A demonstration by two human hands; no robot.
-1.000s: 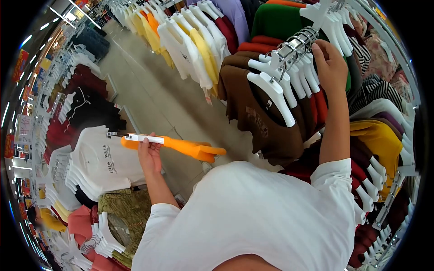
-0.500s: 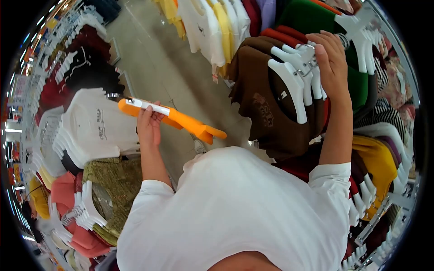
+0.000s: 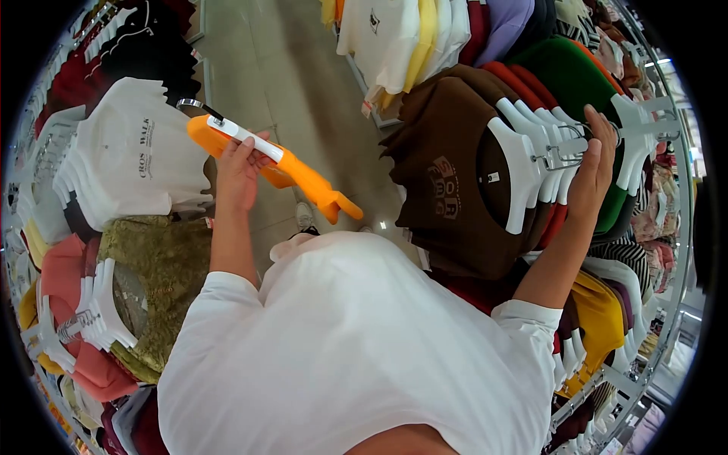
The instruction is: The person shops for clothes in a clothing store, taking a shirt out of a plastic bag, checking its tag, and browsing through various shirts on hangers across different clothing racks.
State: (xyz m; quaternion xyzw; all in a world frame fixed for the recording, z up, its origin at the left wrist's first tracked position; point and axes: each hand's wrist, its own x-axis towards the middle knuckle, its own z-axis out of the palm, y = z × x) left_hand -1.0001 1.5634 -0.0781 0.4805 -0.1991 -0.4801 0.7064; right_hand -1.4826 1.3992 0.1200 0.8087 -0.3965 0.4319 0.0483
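My left hand (image 3: 240, 176) is closed around a white hanger (image 3: 236, 130), its hook pointing to the upper left. An orange garment (image 3: 309, 179) hangs from that hanger, seen nearly edge-on from above. My right hand (image 3: 592, 173) is at the rack on the right, fingers stretched out and beside the metal hanger hooks (image 3: 561, 154); whether it presses on them is hard to tell. Below the hooks, white hangers (image 3: 517, 178) carry brown shirts (image 3: 447, 182), the front one with a pale printed design. Red and green garments (image 3: 565, 72) hang behind them.
On the left hang a white printed shirt (image 3: 129, 152), an olive textured top (image 3: 159, 250) and pink garments (image 3: 64, 277). White and yellow tops (image 3: 394, 38) hang further along the right side. A tiled aisle floor (image 3: 262, 68) runs between the racks. A mustard garment (image 3: 591, 326) hangs at lower right.
The view has shifted, so the brown shirts and right rack show more fully. My right hand now sits lower in view, behind the hooks. My left hand still holds the hanger with the orange garment.
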